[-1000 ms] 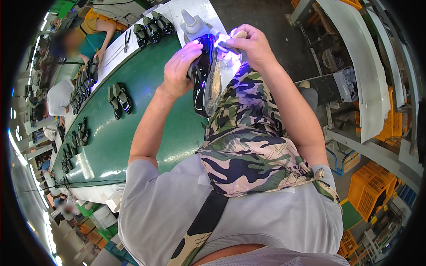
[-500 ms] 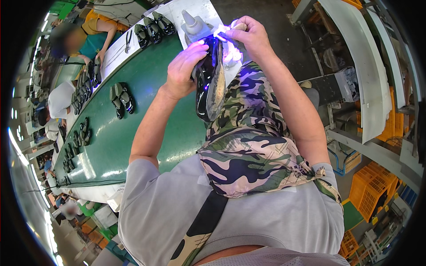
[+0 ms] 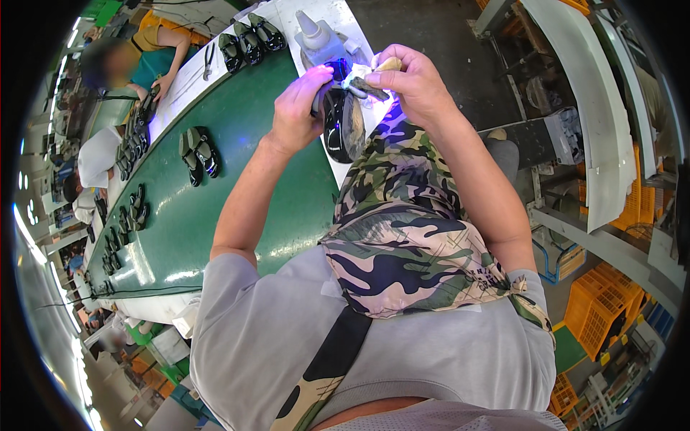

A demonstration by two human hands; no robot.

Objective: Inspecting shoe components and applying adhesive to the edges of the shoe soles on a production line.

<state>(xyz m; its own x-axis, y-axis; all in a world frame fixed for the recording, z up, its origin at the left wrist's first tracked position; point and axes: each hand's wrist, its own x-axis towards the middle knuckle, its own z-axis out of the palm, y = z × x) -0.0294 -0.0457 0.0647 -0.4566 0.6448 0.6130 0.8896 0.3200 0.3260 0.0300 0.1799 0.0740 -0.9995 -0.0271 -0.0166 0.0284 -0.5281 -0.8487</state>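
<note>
My left hand [image 3: 298, 111] is closed around a glossy black shoe [image 3: 336, 133], its toe toward me and its pale sole edge facing right. In the fingers of my right hand [image 3: 420, 85] is a crumpled whitish cloth [image 3: 357, 74], at the shoe's upper end. A dark strip-like piece and a tan bit also show at these fingertips; their kind is unclear. Bluish-violet light falls on the shoe, cloth and fingers. Just beyond the hands, a translucent squeeze bottle [image 3: 318, 44] with a cone nozzle stands on the white tabletop [image 3: 285, 13].
Pairs of black shoes stand on the green conveyor belt [image 3: 244, 165] to the left, with more along its far edge. Pliers [image 3: 208, 61] lie on the white ledge. A co-worker [image 3: 158, 57] sits across. Orange crates [image 3: 600, 309] and metal racks are at right.
The shoe has moved away from me, its toe now farther up the view. My right hand has shifted slightly right and nearer me, and the cloth shows less glare. Shoes on the belt shifted slightly.
</note>
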